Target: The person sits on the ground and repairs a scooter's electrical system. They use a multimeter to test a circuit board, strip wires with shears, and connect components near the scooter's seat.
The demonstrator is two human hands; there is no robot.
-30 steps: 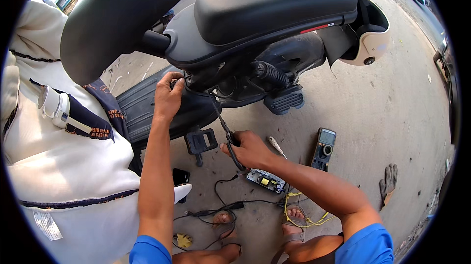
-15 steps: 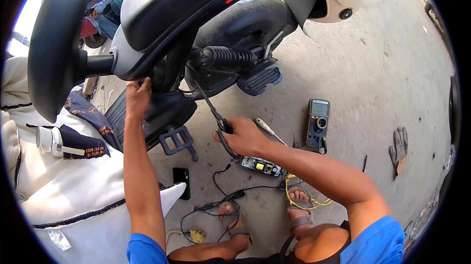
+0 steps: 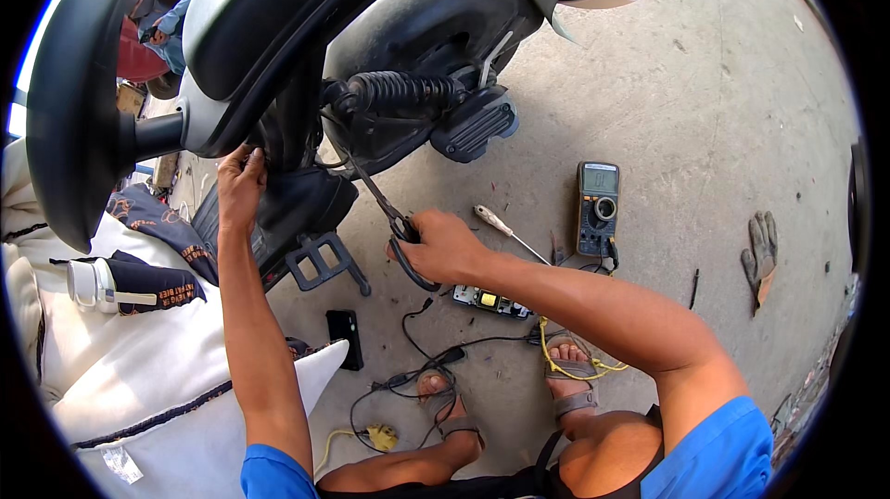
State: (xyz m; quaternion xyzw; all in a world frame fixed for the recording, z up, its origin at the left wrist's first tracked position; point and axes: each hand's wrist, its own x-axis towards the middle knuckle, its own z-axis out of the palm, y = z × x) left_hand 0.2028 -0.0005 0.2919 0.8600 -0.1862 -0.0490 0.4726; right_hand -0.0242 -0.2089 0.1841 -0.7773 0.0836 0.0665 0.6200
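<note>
An electric scooter [image 3: 389, 149] fills the upper left, with a coil shock absorber [image 3: 408, 89] beside its rear wheel [image 3: 436, 17]. My left hand [image 3: 241, 186] reaches under the seat's edge, its fingers pinched together against the dark body. What lies between those fingertips is hidden. My right hand [image 3: 445, 247] grips a pair of scissors [image 3: 397, 221] by the dark handles. Their long blades point up and left, with the tips near a thin cable below the shock absorber.
On the concrete lie a multimeter [image 3: 598, 209], a screwdriver [image 3: 501, 226], a circuit board [image 3: 491, 301], a phone [image 3: 344, 340], tangled black cables [image 3: 408, 378] and a work glove [image 3: 760, 258]. White padded fabric [image 3: 167, 378] with a bottle [image 3: 90, 286] spreads at left. A person [image 3: 171, 26] sits far left.
The scooter has shifted up and left in the picture as my view moved. Both hands keep their places against it, and the scissors stay in my right hand.
</note>
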